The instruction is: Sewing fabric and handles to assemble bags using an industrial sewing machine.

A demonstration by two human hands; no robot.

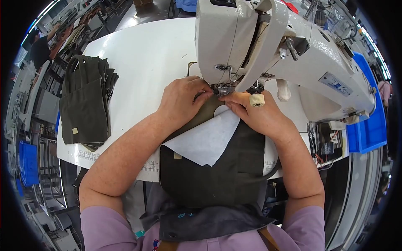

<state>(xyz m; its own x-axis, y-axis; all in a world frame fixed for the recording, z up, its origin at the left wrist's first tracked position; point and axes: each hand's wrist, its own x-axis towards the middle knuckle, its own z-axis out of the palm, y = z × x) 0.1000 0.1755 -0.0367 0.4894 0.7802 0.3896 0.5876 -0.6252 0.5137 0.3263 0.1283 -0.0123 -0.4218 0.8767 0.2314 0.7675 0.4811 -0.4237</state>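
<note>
A: Where's the dark olive-green fabric piece (213, 184)?
B: Qty 1. Top end at the small metal presser foot (225, 90); rest drapes over near edge of the glossy white surface (146, 50), twd lap. 1 white pointed sheet (205, 144) lies across it.
A: Hands?
B: 2. L hand (184, 98) pinching fabric, thumb + forefinger, just L of foot. R hand (259, 111) grasping it just R; fingertips part hidden. Prob. held both sides to keep it flat there.
A: Further out?
B: 1 bulky white sewing machine (222, 42) above. 1 stack of dark green fabric pieces (86, 113), far L; layers overlap, can't count. Prob. there for easy L reach. Blue plastic bins: min. 2, one L (28, 163), one R (368, 125).
</note>
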